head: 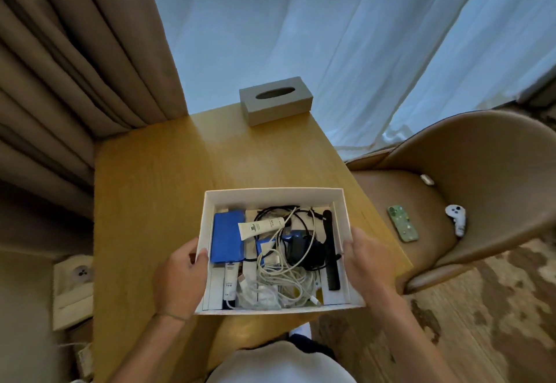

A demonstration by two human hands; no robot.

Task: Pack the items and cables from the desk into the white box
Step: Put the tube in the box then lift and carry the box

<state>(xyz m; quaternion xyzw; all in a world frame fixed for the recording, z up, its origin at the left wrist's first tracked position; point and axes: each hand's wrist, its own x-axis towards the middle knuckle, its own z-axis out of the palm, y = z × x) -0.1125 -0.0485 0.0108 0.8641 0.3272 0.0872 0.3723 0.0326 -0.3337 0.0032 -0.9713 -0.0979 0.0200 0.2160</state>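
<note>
The white box [272, 195] is over the near part of the wooden desk [168, 178], open at the top. My left hand [180, 277] grips its left wall and my right hand [365, 262] grips its right wall. Inside lie a blue pouch [226, 236], a white tube [260, 227], tangled white cables [282, 282], black cables with an adapter [301, 247], a black comb [331, 250] and a small white bottle [230, 282].
A grey tissue box [275, 100] stands at the desk's far edge. A tan chair [469, 178] to the right holds a green phone [402, 223] and a white controller [456, 218]. Brown curtains [75, 51] hang at the left, sheer ones behind.
</note>
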